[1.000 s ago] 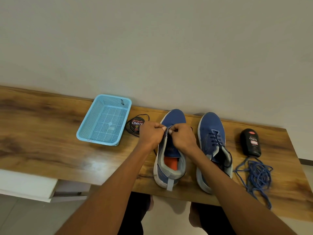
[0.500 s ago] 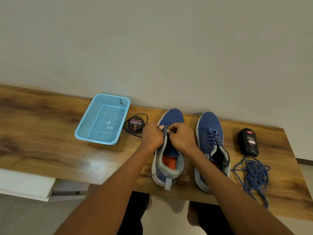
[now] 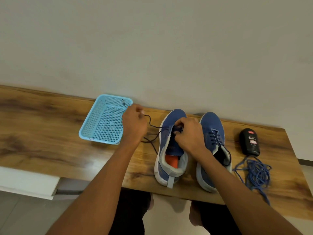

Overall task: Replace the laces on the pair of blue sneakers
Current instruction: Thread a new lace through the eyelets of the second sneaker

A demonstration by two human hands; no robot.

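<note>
Two blue sneakers stand side by side on the wooden table (image 3: 50,146), toes to the wall. My right hand (image 3: 189,134) grips the tongue and eyelet edge of the left sneaker (image 3: 171,150). My left hand (image 3: 134,123) is out to the left by the basket and pinches a dark lace (image 3: 153,131) that runs back to that sneaker's eyelets. The right sneaker (image 3: 213,136) carries a dark lace through its eyelets. A loose heap of blue laces (image 3: 255,172) lies at the right.
A light-blue mesh basket (image 3: 91,131) sits left of my left hand. A black polish bottle (image 3: 249,141) lies beyond the blue laces. The table's front edge runs just below the sneaker heels; a wall stands close behind.
My left hand has left the left sneaker and drawn the dark lace out to the left, and now covers the polish tin. My right hand has stayed on the sneaker.
</note>
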